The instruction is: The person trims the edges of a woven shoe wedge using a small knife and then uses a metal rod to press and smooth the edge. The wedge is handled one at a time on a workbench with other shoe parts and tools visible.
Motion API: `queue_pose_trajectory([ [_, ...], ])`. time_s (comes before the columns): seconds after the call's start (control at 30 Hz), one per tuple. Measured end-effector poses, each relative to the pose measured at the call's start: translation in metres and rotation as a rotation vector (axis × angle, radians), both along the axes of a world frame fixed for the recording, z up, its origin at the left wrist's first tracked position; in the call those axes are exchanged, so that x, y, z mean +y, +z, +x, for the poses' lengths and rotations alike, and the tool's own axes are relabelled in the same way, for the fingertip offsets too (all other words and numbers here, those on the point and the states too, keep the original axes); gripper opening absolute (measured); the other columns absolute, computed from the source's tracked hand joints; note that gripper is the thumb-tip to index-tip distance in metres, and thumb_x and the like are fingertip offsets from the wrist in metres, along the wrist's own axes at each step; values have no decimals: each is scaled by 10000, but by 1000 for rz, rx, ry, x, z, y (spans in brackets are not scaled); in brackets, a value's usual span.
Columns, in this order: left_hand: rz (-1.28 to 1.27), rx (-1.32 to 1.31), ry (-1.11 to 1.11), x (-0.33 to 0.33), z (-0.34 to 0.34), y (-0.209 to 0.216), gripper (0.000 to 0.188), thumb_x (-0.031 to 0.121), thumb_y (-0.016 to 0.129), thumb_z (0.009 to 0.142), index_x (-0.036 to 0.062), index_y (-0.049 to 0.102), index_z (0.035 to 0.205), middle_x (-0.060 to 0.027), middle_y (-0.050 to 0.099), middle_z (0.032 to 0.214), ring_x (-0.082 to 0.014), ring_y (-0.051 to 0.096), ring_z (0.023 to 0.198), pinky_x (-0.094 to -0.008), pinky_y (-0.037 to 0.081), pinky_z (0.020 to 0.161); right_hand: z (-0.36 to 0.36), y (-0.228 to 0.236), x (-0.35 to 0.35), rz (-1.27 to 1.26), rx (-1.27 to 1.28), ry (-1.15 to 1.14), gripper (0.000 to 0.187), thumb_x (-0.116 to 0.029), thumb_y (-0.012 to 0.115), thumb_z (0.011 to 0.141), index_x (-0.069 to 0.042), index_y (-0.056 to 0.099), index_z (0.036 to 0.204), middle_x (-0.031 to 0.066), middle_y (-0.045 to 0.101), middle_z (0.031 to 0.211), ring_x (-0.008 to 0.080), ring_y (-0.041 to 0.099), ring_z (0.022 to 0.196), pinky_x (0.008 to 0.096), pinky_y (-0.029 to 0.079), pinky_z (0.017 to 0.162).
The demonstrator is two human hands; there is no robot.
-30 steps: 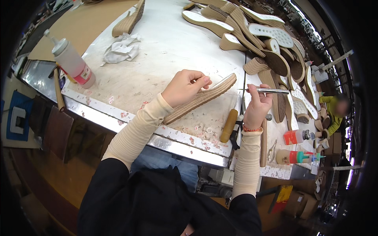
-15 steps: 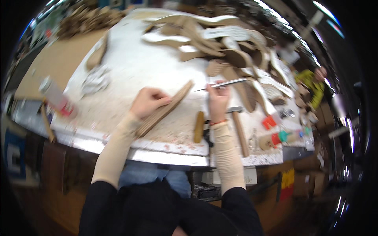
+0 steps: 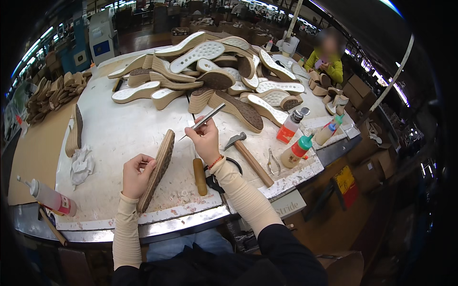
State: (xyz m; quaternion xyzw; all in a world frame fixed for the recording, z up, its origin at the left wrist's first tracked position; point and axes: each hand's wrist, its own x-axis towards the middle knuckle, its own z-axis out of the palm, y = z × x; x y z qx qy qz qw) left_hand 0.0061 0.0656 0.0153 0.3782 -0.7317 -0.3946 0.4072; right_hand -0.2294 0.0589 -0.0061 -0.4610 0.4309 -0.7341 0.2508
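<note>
My left hand grips a shoe sole by its side and holds it on edge above the white worktop, with its brown textured underside turned to the right. In my right hand is a slim metal pen-like tool, pinched between the fingers and slanting down left. Its thin point stops just right of the sole, apart from it. Beside my right wrist lies a tool with a yellowish handle. A hammer rests to the right of that forearm.
A heap of wedge soles covers the table's far side. Small pliers, a green-capped bottle and a red-labelled bottle stand or lie at right. Crumpled paper and a spouted bottle are left. A co-worker sits far right.
The view has swung, so the heap and room show more fully. The metal tool has tilted from nearly level to steeper, its point nearer the upper part of the sole. Both hands keep their hold.
</note>
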Motion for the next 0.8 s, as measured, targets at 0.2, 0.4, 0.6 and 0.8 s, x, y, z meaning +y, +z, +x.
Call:
queue_pose_trajectory([
  [0.2, 1, 11, -1, 2, -1, 1, 123, 85, 648, 885, -38, 650, 881, -23, 637, 775, -62, 557, 694, -210, 446, 615, 1, 1, 4, 39, 29, -6, 351, -42, 729, 799, -23, 475, 1040, 30, 590, 813, 85, 578, 701, 218, 464, 633],
  [0.4, 105, 23, 13, 6, -2, 6, 120, 80, 645, 886, -32, 652, 929, -24, 649, 811, -64, 561, 707, -208, 442, 630, 4, 4, 8, 73, 26, 15, 357, -48, 737, 796, -23, 478, 1040, 33, 610, 806, 93, 593, 718, 228, 473, 655],
  [0.6, 124, 55, -15, 6, -1, 9, 153, 71, 661, 864, -30, 672, 978, -56, 681, 860, -72, 595, 712, -205, 463, 581, 8, 3, 12, 121, 52, 52, 352, -41, 734, 797, -22, 479, 1038, 37, 623, 809, 95, 602, 730, 234, 478, 671],
  [0.8, 100, 21, -10, 5, -2, 9, 168, 98, 699, 836, -11, 688, 963, -40, 696, 844, -64, 578, 697, -201, 418, 554, 11, 5, 14, 142, 84, 53, 350, -35, 730, 798, -21, 481, 1044, 33, 619, 806, 95, 596, 730, 236, 472, 692],
])
